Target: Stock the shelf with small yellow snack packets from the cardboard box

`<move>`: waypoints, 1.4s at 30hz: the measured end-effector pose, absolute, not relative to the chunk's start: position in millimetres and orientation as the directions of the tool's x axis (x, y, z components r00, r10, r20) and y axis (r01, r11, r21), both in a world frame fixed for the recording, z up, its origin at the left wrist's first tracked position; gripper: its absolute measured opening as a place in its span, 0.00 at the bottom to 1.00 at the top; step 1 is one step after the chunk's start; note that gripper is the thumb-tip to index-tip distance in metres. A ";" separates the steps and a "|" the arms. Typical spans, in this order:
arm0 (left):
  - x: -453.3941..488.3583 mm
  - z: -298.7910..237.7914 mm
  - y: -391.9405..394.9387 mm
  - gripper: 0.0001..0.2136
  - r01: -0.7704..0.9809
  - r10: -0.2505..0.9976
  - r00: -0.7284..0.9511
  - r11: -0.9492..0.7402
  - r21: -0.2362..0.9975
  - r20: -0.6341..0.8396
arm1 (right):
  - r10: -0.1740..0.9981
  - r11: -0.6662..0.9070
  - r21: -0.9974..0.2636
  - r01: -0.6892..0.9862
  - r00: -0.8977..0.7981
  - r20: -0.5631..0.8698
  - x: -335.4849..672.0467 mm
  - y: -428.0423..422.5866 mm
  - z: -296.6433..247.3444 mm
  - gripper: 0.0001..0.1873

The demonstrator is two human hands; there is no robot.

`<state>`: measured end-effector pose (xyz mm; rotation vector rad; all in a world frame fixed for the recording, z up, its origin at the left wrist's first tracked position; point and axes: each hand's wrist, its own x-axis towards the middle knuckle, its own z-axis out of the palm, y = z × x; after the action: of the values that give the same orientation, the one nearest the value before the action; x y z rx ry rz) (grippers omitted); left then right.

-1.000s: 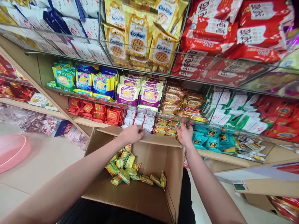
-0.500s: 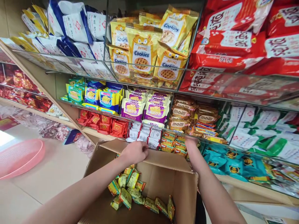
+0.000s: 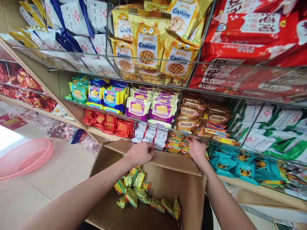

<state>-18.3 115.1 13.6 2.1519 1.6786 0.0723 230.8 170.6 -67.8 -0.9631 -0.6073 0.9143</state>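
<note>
An open cardboard box (image 3: 153, 199) stands tilted in front of the shelves, with several small yellow-green wrapped snack packets (image 3: 131, 197) lying loose inside. My left hand (image 3: 141, 152) is closed over the box's far flap. At the low shelf compartment, my right hand (image 3: 198, 148) reaches in beneath the glass edge, by rows of small orange-and-green snack packets (image 3: 174, 143). Its fingers are curled and partly hidden, so whatever they hold cannot be made out. My right forearm passes over the box's right corner.
Glass ledges (image 3: 153, 60) run just above the hands. White packets (image 3: 148, 135) and red packets (image 3: 110, 124) lie left of the compartment, teal packets (image 3: 244, 166) to the right. Yellow cookie bags (image 3: 147, 41) fill the upper shelf. A pink basket (image 3: 28, 159) is on the floor.
My right hand has drawn slightly out from under the shelf edge, so more of it shows. My left hand remains on the flap. The view has shifted a little.
</note>
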 end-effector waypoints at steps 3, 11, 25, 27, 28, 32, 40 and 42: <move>-17.1 15.4 115.0 0.12 0.916 0.940 0.267 -0.179 0.359 -0.212 | 0.900 0.153 -0.928 -0.339 0.435 -0.011 227.3 155.9 -63.5 0.12; -16.0 16.6 114.9 0.12 0.910 0.941 0.278 -0.193 0.368 -0.193 | 0.923 0.033 -0.964 -0.262 0.379 -0.071 236.9 133.4 -61.2 0.23; -19.5 12.1 122.9 0.12 0.904 0.931 0.306 -0.220 0.366 -0.197 | 0.826 -0.016 -0.731 -0.682 0.403 -0.394 255.5 79.1 -59.8 0.14; -20.3 12.9 124.4 0.14 0.897 0.924 0.330 -0.244 0.368 -0.192 | 0.774 0.021 -0.710 -0.704 0.460 -0.434 260.9 64.6 -60.4 0.11; -20.9 14.1 124.6 0.16 0.887 0.917 0.351 -0.260 0.382 -0.192 | 0.750 0.039 -0.707 -0.706 0.488 -0.447 263.3 57.5 -60.4 0.11; -22.1 23.6 120.1 0.26 0.780 0.768 0.574 -0.406 0.477 -0.284 | 0.730 0.073 -0.719 -0.691 0.529 -0.434 268.2 33.7 -58.7 0.14; -28.0 41.7 112.2 0.33 0.780 0.645 0.625 -0.517 0.351 -0.439 | 0.735 0.051 -0.794 -0.606 0.560 -0.381 271.1 13.6 -75.9 0.17; -32.4 41.1 112.5 0.34 0.781 0.629 0.624 -0.524 0.340 -0.462 | 0.709 0.052 -0.830 -0.555 0.606 -0.361 271.3 20.5 -83.5 0.17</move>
<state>-32.4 112.5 41.1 2.3270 1.1056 -0.3847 271.3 20.5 -83.5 -1.1735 -0.1601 0.9672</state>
